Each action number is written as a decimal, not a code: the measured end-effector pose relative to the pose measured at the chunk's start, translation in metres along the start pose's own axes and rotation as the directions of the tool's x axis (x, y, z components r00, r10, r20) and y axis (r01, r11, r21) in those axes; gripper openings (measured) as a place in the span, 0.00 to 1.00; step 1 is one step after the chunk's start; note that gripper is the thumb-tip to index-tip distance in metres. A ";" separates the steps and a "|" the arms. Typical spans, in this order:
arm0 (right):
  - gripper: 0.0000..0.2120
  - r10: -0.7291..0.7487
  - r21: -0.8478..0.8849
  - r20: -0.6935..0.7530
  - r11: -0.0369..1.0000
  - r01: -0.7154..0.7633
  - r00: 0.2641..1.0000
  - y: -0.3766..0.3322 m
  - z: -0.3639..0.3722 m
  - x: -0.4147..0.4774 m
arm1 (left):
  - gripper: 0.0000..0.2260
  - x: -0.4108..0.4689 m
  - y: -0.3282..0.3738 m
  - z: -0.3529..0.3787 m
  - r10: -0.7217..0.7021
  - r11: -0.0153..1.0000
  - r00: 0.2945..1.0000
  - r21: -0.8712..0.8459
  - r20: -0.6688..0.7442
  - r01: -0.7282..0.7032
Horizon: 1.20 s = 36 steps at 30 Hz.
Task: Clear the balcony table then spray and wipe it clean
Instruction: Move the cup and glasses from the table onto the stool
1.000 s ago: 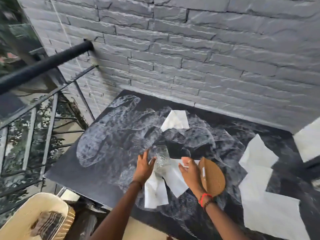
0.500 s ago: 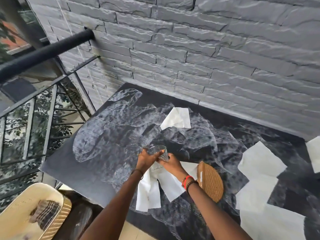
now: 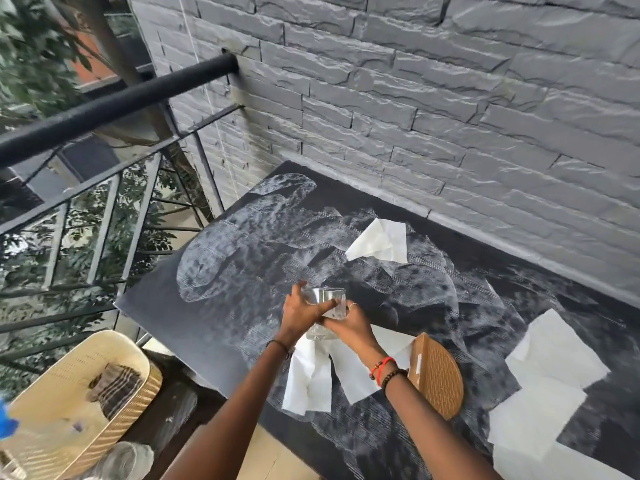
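Both hands (image 3: 304, 317) grip glass (image 3: 327, 306); napkins (image 3: 379, 241), coaster (image 3: 438, 375) around

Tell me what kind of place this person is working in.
Most likely a home balcony, above ground level. A black metal railing runs into a grey stone-clad wall, with tree foliage beyond and below it. Both hands hold a glass over a dark patterned table strewn with white napkins.
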State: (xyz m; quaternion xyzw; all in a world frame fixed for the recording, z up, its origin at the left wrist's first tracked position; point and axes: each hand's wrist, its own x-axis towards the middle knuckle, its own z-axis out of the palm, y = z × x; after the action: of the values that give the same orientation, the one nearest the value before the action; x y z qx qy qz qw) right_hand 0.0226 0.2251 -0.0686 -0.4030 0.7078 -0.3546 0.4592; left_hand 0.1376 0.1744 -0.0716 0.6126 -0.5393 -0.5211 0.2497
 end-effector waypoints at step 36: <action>0.44 -0.159 -0.122 0.539 0.957 0.263 0.828 0.041 0.322 -0.090 | 0.46 -0.163 -0.250 -0.204 -0.062 0.926 0.826 -0.341 -0.561 -0.162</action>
State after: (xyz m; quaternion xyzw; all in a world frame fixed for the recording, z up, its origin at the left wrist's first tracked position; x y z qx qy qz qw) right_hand 0.3364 0.2804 -0.1764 -0.6022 0.5376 -0.2106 0.5512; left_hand 0.4435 0.3454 -0.1606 0.6648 -0.3484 -0.4038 0.5231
